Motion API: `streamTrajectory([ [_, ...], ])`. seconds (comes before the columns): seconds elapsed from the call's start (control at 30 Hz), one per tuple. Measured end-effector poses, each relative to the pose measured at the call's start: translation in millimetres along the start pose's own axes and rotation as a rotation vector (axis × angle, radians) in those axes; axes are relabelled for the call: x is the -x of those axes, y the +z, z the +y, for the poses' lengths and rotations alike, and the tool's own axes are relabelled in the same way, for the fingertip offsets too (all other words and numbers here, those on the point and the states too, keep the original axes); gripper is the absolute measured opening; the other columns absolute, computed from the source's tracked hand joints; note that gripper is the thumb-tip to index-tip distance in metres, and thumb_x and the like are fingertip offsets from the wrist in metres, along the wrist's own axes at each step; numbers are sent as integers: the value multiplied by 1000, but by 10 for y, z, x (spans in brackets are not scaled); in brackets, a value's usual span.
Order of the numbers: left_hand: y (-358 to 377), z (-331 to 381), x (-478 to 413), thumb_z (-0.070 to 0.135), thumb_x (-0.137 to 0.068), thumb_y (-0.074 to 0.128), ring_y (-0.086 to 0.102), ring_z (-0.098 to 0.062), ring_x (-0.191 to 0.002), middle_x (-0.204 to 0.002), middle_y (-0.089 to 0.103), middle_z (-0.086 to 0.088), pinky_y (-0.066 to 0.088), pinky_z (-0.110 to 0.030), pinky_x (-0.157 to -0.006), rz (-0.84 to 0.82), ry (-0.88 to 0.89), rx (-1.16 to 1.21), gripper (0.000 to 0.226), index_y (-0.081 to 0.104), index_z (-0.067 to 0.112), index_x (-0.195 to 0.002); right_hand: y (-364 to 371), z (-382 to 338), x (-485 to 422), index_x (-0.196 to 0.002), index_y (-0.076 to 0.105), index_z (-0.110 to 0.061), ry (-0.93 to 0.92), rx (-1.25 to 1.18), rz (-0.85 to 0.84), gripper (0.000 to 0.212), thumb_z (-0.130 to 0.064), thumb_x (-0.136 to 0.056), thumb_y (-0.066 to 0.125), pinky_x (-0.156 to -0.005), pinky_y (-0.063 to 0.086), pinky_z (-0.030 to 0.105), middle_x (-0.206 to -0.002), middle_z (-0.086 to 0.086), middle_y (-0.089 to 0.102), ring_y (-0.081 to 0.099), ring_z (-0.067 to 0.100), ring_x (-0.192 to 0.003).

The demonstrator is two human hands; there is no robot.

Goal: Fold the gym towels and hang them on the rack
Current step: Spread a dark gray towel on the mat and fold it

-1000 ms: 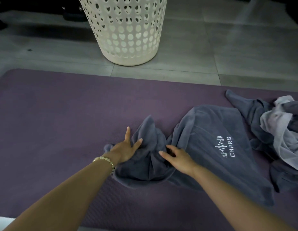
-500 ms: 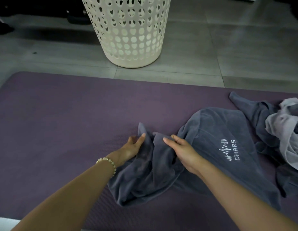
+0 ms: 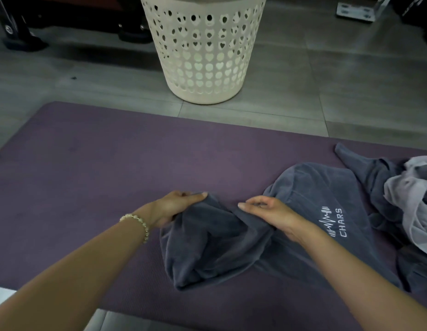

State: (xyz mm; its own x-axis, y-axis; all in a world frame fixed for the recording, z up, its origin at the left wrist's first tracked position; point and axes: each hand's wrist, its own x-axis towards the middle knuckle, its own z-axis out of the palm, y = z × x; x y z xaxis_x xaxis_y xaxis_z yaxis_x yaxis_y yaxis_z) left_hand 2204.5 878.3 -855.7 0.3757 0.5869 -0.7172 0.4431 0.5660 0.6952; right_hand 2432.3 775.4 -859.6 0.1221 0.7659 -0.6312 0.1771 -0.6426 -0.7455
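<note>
a dark grey terry towel with white "chars" embroidery (image 3: 303,225) is spread crumpled on a purple foam mat (image 3: 88,175). its bunched left edge is pinched by the left hand (image 3: 176,206) and by the right hand (image 3: 272,213). a cream perforated plastic basket (image 3: 203,56) is set beyond on the grey tiled floor (image 3: 350,80).

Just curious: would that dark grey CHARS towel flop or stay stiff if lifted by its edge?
Probably floppy: the grey towel bunches in soft folds between the left hand and right hand. Likely light, since finger pinches gather it. Its plush pile may drag on the mat.
</note>
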Motion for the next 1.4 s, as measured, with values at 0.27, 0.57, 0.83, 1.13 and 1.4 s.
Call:
streamTrajectory([
  [0.27, -455, 274, 462, 39, -88, 62, 69, -20, -97, -100, 74, -8, 56, -24, -76, 148, 285, 145, 36, 69, 8, -106, 552, -555, 51, -128, 53, -39, -395, 72, 2, 77, -71, -59, 65, -103, 35, 21, -137, -18, 48, 41, -1, -128],
  [0.57, -1215, 246, 692, 48, -87, 61, 68, -19, -95, -104, 71, -6, 53, -27, -77, 538, 386, 465, 46, 63, 11, -115, 1226, -745, -102, -114, 55, -33, -269, 182, -190, 42, -57, -80, 62, -84, 44, 7, -110, -24, 60, 57, -10, -102],
  [0.83, -1772, -1042, 444, 51, -76, 70, 50, -38, -121, -129, 53, -22, 42, -44, -101, 699, -160, -170, 78, 48, -2, -129, 1113, -239, -445, -136, 47, -21, -190, 573, 77, 68, -51, -80, 68, -111, 33, 36, -143, -2, 41, 38, 18, -133],
  [1.13, -1383, -911, 155, 50, -96, 41, 20, -25, -144, -157, 22, -6, 14, -34, -117, 431, 112, -768, 69, 17, 16, -151, 1055, -45, -701, -144, 32, -10, -7, 140, 96, 75, -35, -84, 70, -97, 33, 23, -137, -4, 43, 42, 17, -131],
  [1.4, -1540, -1248, -7, 53, -96, 37, 18, -30, -144, -159, 17, -3, 13, -38, -118, 348, -17, -730, 72, 11, 17, -153, 1262, -173, -900, -105, 66, -15, 77, 62, 98, 29, -39, -91, 60, -54, 36, 19, -80, -3, 59, 49, 10, -66],
])
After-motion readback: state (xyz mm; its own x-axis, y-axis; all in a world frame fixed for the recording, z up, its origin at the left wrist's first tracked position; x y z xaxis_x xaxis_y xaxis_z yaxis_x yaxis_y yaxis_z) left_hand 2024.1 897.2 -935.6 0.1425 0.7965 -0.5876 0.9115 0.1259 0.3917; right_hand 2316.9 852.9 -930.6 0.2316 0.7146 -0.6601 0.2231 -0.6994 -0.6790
